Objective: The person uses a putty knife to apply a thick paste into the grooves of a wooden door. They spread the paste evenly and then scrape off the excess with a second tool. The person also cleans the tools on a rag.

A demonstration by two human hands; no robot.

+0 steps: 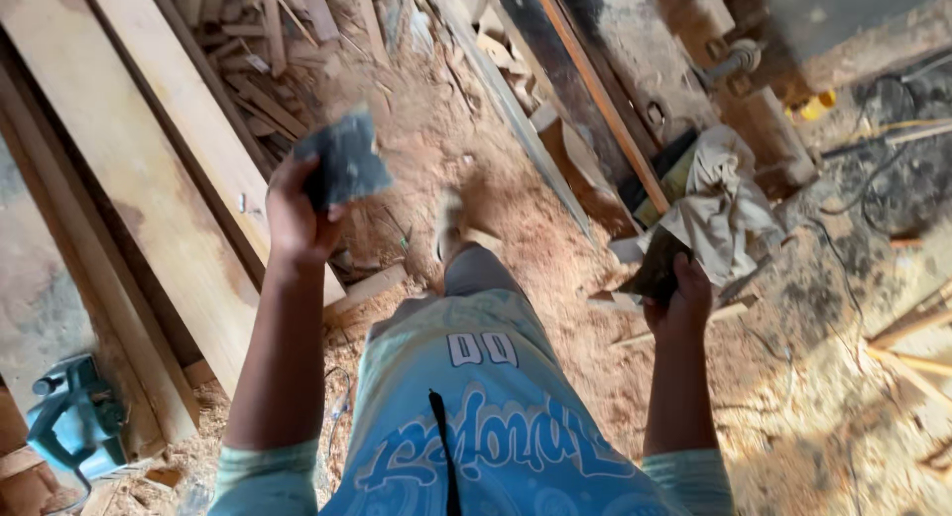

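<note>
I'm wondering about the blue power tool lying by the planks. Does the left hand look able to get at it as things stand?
Probably not right away. The left hand is raised and already grips a dark sheet, while the blue power tool lies low beside the planks, behind that arm. Nothing covers it, though.

left arm extended forward, forearm bare, short light sleeve at the upper arm. left hand [297, 214] raised higher than the right, fingers curled closed, thumb side turned up. right arm also extended forward, held lower. right hand [680, 300] clenched, back of hand toward the camera. hands well apart, either side of the torso. one leg stepping forward between them.
</note>
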